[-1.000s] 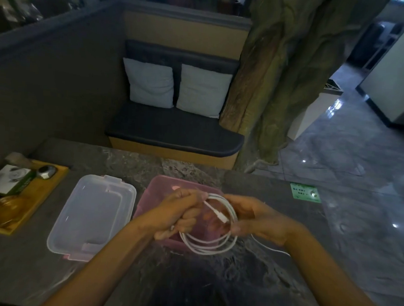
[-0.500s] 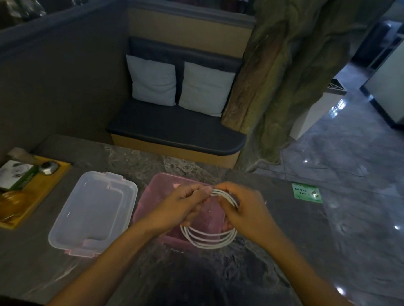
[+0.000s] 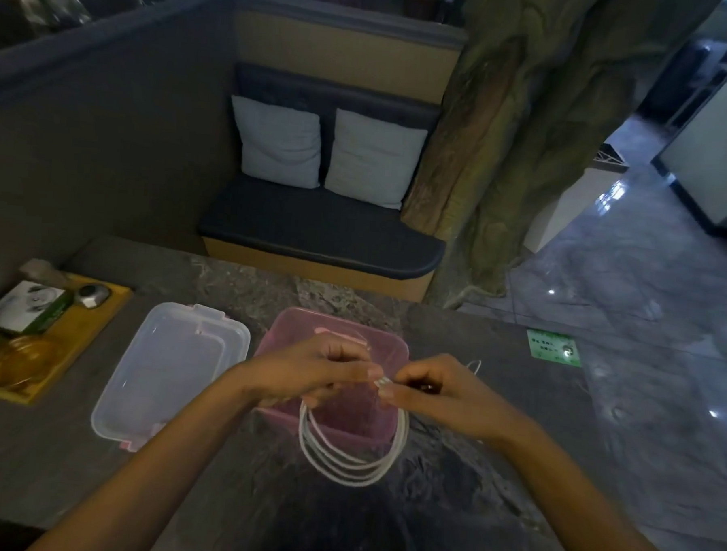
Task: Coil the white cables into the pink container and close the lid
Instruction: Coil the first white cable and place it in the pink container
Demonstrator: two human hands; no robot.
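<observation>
A white cable (image 3: 350, 464) hangs in several loops in front of the pink container (image 3: 393, 352), which stands open on the dark stone table. My left hand (image 3: 319, 367) and my right hand (image 3: 440, 391) meet above the container and both pinch the top of the coil, fingertips almost touching. The lower loops dangle over the container's near wall. The clear lid (image 3: 171, 370) with pink clips lies flat on the table to the left of the container. A short bit of cable (image 3: 475, 365) shows behind my right hand.
A yellow tray (image 3: 98, 324) at the table's left edge holds a white-and-green box (image 3: 27, 308), a silver object and a glass dish. A green card (image 3: 554, 348) lies at the right. Beyond the table are a cushioned bench, a tree trunk and glossy floor.
My hands have drawn together on the top of the coil. The loose tail to the right has been gathered in. The loops now hang lower over the container's near wall.
</observation>
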